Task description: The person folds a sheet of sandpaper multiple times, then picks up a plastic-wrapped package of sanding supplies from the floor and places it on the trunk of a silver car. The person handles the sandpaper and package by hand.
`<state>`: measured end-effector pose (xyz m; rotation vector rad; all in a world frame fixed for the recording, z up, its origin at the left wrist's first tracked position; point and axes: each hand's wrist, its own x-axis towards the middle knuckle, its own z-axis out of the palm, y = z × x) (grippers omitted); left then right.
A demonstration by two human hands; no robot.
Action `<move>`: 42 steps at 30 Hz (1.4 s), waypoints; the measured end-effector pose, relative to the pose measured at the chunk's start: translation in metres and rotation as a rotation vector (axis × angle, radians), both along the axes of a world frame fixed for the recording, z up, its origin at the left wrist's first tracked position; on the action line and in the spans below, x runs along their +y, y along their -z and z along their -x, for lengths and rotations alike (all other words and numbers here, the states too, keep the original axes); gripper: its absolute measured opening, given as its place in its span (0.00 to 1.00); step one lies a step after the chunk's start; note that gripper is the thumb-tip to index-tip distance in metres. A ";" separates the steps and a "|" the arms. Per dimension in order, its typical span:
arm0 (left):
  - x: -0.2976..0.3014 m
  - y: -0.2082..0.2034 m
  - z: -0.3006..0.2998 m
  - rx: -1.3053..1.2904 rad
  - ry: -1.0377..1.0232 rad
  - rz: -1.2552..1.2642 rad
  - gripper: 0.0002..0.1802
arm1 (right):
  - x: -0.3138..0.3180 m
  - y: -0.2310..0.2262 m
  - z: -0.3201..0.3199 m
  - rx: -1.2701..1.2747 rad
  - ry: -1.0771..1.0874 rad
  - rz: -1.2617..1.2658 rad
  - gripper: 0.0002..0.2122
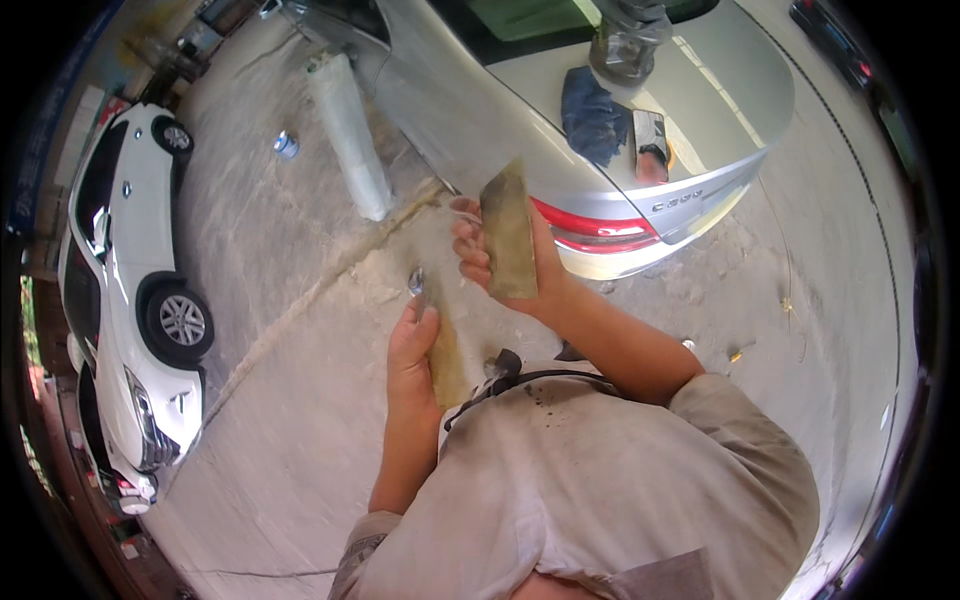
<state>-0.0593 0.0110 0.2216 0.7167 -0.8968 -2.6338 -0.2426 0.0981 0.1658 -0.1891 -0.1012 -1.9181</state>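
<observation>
My right hand (547, 268) is raised near the car's rear corner, its fingers wrapped round a flat, yellowish, translucent spreader (512, 238) with a greyish smear on its face. Lower and to the left, my left hand (408, 350) is closed on a second yellowish flat spreader (449, 362). A small shiny metal piece (416, 280) sticks up beside that thumb; its kind I cannot make out. The two spreaders are apart. Just beyond my right hand is the red tail light (600, 230) of a silver car (440, 95).
On the silver car's boot lie a dark blue cloth (592, 112), a dark plastic-wrapped item (628, 50) and a printed packet (650, 140). A long pale wrapped roll (350, 140) and a small can (286, 145) stand on the concrete floor (290, 400). A white car (135, 270) is at left.
</observation>
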 end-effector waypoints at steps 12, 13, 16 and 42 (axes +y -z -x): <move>0.037 -0.020 0.014 -0.124 -0.162 0.605 0.16 | -0.025 -0.055 -0.024 0.305 0.254 0.033 0.27; 0.037 -0.022 0.013 -0.118 -0.160 0.614 0.16 | -0.026 -0.055 -0.024 0.355 0.287 0.059 0.28; 0.038 -0.028 0.011 -0.108 -0.177 0.618 0.16 | -0.028 -0.053 -0.028 0.458 0.305 0.063 0.30; 0.036 -0.055 0.006 -0.044 -0.233 0.590 0.15 | -0.007 -0.093 -0.075 0.564 0.354 -0.202 0.45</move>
